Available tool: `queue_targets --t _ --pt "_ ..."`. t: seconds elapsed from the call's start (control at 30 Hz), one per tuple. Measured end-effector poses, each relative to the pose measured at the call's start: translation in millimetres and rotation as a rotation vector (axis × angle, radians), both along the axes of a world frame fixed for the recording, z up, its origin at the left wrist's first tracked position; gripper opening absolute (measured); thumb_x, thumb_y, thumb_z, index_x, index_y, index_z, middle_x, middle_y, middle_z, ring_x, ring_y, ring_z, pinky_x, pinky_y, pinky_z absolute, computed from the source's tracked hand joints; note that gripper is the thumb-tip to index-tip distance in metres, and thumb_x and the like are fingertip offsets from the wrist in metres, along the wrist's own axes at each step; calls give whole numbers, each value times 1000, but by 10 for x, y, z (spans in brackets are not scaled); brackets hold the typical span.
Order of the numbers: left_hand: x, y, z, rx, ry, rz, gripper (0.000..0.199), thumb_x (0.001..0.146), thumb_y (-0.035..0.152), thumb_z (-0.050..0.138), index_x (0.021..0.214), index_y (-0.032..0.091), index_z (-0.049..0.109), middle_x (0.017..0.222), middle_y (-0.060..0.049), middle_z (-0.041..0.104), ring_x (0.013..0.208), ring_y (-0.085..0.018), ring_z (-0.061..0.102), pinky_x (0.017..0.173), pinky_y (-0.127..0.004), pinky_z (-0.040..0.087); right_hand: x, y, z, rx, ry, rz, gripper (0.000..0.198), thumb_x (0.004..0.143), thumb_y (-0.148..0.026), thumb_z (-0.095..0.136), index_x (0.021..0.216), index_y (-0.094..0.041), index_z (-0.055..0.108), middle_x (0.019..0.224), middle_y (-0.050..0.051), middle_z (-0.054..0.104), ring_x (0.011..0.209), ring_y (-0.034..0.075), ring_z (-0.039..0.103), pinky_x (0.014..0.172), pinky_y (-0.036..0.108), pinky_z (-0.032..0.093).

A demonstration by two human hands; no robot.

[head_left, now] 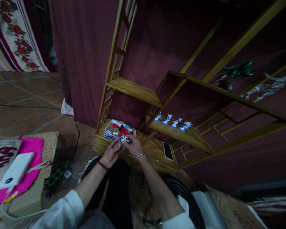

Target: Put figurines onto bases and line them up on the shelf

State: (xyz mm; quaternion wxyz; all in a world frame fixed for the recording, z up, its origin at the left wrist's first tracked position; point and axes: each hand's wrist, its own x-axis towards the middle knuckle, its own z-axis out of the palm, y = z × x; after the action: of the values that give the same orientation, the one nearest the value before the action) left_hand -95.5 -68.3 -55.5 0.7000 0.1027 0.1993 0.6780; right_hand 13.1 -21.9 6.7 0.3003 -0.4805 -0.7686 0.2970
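Observation:
My left hand (pixel 111 154) and my right hand (pixel 134 146) meet in front of the shelf's lowest board. Between their fingers is a small figurine (pixel 123 140) with a blue base, gripped from both sides; its details are too small to make out. Just beyond the hands, an open box (pixel 107 131) holds red, black, white and blue small pieces. On the raised shelf to the right stand several similar figurines (pixel 175 122) in a row, each on a blue-purple round base.
A wooden display rack (pixel 135 90) rises ahead, with a dark phone-like slab (pixel 167 150) on its lower board. At left, a white power bank (pixel 17 170) with a cable lies on a pink mat (pixel 37 159). A black coiled hose-like object (pixel 181 190) sits at lower right.

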Motion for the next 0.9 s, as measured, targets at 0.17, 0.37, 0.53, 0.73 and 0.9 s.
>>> queue_targets --t 0.17,0.37,0.53,0.73,0.9 --pt "19 -1 -18 45 12 6 35 68 5 60 99 19 55 96 -2 61 88 -10 56 87 -28 42 -8 -27 6 24 -67 -73 26 68 -39 54 88 -22 57 71 -2 62 64 12 57 61 25 46" --pt "14 15 14 45 16 -4 36 67 4 60 100 18 55 94 -2 62 86 -11 57 87 -29 42 38 45 -64 2 -30 -35 26 68 -38 55 89 -23 56 75 -2 64 67 13 59 64 27 48" --pt "24 28 33 49 5 -22 35 67 5 60 99 18 56 95 -3 62 88 -12 57 87 -30 42 95 83 -66 -3 1 -3 29 67 -39 56 91 -22 56 77 -1 64 68 14 60 66 28 48" --pt "72 46 13 13 -26 -17 35 66 3 60 98 18 57 92 -2 63 85 -11 58 86 -29 42 122 51 -42 -1 27 7 29 68 -36 57 93 -23 56 81 -1 64 73 13 60 68 27 49" --pt "121 58 68 6 -38 -39 32 66 2 59 94 18 59 95 -2 62 87 -11 58 87 -28 41 161 30 -37 26 -7 -53 26 68 -34 57 92 -24 57 81 -2 65 69 13 60 67 26 49"
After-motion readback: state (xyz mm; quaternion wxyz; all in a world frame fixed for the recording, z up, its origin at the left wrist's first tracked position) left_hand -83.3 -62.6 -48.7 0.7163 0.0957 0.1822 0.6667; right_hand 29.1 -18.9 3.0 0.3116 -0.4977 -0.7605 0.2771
